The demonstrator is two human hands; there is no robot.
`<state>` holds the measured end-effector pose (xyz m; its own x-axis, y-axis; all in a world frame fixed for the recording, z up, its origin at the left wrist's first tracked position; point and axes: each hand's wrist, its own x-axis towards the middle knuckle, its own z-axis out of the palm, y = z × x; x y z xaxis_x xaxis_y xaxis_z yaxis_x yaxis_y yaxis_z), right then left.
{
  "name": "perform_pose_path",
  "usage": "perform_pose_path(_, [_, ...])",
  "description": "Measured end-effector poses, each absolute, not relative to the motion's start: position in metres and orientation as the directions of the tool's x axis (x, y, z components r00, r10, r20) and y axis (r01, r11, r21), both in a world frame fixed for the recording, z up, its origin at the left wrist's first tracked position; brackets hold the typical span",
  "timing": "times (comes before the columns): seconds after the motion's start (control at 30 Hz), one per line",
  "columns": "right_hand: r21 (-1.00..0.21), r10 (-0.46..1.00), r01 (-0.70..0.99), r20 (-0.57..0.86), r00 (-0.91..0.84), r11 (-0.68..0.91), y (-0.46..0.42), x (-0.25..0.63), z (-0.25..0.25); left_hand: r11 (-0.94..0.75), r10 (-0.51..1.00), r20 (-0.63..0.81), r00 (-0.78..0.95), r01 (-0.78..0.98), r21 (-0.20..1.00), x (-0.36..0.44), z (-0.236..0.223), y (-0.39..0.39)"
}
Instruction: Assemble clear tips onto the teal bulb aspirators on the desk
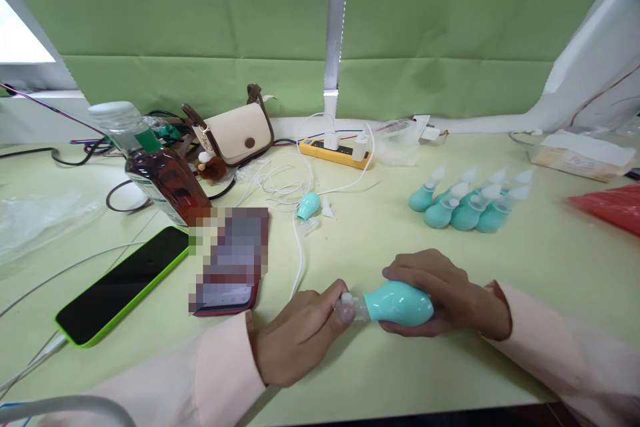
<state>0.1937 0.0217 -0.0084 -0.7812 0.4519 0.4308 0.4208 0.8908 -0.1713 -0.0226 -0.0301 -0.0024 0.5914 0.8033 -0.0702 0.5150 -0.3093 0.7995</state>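
My right hand (440, 293) is wrapped round a shiny teal rubber bulb (399, 302), held on its side above the table's near edge. The thumb and fingers of my left hand (305, 330) pinch a clear plastic nozzle piece (359, 307) at the bulb's left end; the two meet in line. Behind my hands lies another teal bulb (309, 206), with a loose clear connector (311, 226) and a small white tip (327, 207) beside it. Several bulbs with clear pointed nozzles (467, 205) stand upright in a group farther right.
A dark phone with a green case (123, 287), a second phone (235, 260) and a bottle of brown liquid (165, 177) are on the left. Behind lie a cream handbag (241, 133), a yellow power strip (313, 151) and white cables. A red plastic bag (610, 205) is at right.
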Motion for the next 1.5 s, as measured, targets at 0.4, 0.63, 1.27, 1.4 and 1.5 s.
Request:
perform_pose_path(0.4, [-0.127,0.59,0.594,0.394,-0.705,0.794,0.008,0.179,-0.019,-0.342,0.879,0.078,0.47,0.508,0.79,-0.02,-0.013,-0.028])
perform_pose_path(0.63, [-0.584,0.816,0.669,-0.02,-0.578,0.46,0.002,0.17,-0.005,-0.386,0.874,0.082,0.479,0.58,0.717,-0.023,-0.014,-0.024])
perform_pose_path(1.27, [-0.318,0.465,0.353,0.422,-0.778,0.88,0.016,0.182,-0.005,-0.121,0.823,-0.094,0.561,0.335,0.934,-0.021,-0.009,-0.024])
perform_pose_path(1.4, [0.128,0.161,0.271,0.541,-0.825,0.954,0.018,0.183,-0.013,0.062,0.743,-0.158,0.65,0.169,0.984,-0.02,-0.011,-0.02])
perform_pose_path(1.5, [0.004,0.321,0.375,0.512,-0.797,0.927,0.012,0.181,-0.012,-0.043,0.802,-0.107,0.588,0.236,0.971,-0.02,-0.013,-0.022])
